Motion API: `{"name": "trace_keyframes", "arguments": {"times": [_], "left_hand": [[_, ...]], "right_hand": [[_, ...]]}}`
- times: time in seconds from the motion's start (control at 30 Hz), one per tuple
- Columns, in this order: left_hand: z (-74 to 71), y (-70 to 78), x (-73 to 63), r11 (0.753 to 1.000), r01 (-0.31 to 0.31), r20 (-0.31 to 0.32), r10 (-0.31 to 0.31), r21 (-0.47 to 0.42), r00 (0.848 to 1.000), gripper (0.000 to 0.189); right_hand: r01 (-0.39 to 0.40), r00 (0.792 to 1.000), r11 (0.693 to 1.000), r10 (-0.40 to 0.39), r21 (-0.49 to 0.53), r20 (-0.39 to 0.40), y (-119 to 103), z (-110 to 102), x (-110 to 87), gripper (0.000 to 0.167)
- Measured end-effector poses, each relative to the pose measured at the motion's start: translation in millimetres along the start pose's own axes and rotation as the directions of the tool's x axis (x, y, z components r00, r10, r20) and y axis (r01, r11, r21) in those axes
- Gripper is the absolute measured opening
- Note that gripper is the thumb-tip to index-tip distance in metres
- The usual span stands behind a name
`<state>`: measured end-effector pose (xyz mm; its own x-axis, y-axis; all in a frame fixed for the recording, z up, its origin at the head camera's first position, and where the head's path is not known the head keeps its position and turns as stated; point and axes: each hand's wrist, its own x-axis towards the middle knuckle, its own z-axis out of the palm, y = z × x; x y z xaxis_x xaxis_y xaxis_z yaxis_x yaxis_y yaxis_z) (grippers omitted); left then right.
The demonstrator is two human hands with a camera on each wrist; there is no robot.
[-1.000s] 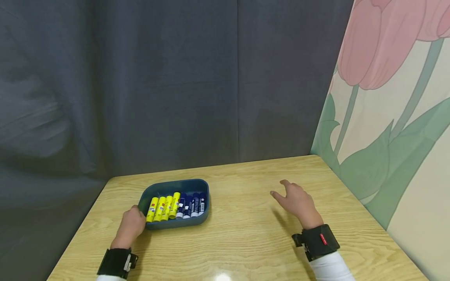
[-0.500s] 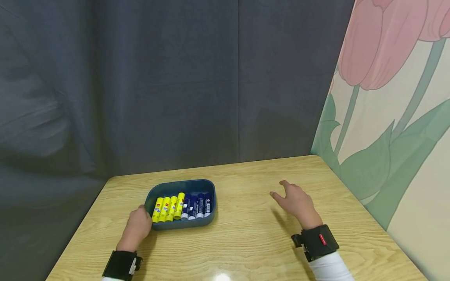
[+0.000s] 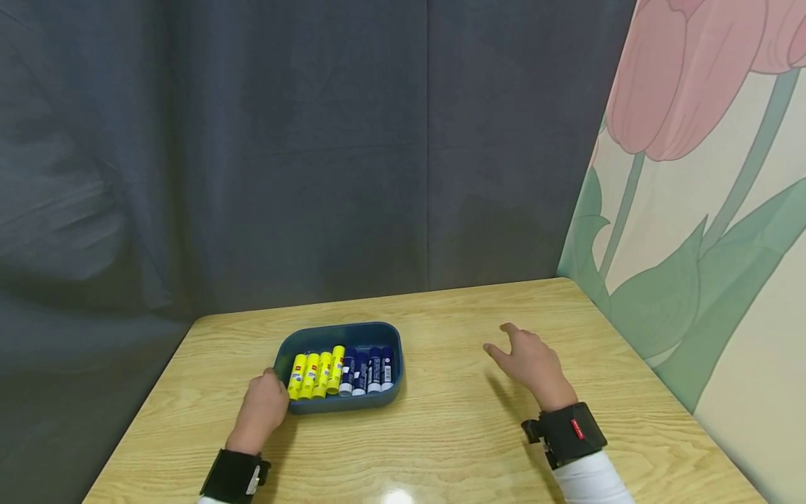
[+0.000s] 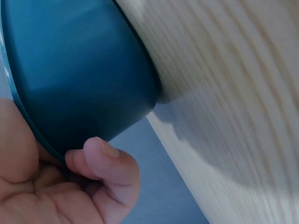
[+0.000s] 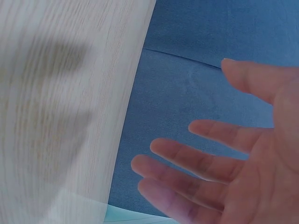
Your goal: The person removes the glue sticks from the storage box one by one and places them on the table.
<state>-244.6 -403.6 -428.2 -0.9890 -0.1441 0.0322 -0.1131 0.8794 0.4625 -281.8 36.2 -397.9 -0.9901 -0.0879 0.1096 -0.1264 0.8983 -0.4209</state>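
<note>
A dark teal tray (image 3: pixel 343 404) with rounded corners rests on the table, left of centre in the head view. Inside it several yellow glue sticks (image 3: pixel 310 376) lie side by side, and several navy ones with white ends (image 3: pixel 374 371) fill the right part. My left hand (image 3: pixel 261 409) grips the tray's near left corner. In the left wrist view its curled fingers (image 4: pixel 114 163) and thumb close on the wall of the tray (image 4: pixel 84 74). Over the right side of the table hovers my right hand (image 3: pixel 530 364), holding nothing, its fingers (image 5: pixel 201 163) spread apart.
A wood-grain table (image 3: pixel 441 434) lies beneath both hands. Behind its back edge hangs a dark grey curtain (image 3: pixel 327 154). A wall (image 3: pixel 743 294) painted with pink tulips borders the right side.
My left hand and the tray have moved to the right across the table, with the glue sticks still inside. The right hand has stayed in place.
</note>
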Motion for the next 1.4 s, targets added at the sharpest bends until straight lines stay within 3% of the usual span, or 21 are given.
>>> {"name": "trace_keyframes", "arguments": {"times": [0.4,0.9,1.13,1.4], "left_hand": [[-6.8,3.9,-2.7,1.0,-0.003,0.005,0.003,-0.012,1.0,0.027],[8.3,26.1,-8.8,0.999,-0.023,0.008,0.023,-0.034,1.0,0.022],[12.6,37.7,-12.7,0.999,-0.037,-0.051,0.039,0.036,0.998,0.022],[20.3,51.1,-18.2,0.999,-0.028,-0.056,0.031,0.038,0.998,0.023]], "right_hand": [[0.012,1.0,1.0,-0.013,0.029,0.02,-21.7,1.1,11.0,0.057],[0.02,0.999,0.999,-0.022,0.041,0.047,-29.3,9.1,13.5,0.055],[0.018,0.999,1.0,-0.018,0.02,0.046,-32.8,11.8,14.2,0.054],[0.021,0.999,1.0,-0.021,0.013,0.026,-37.8,15.9,13.2,0.053]]}}
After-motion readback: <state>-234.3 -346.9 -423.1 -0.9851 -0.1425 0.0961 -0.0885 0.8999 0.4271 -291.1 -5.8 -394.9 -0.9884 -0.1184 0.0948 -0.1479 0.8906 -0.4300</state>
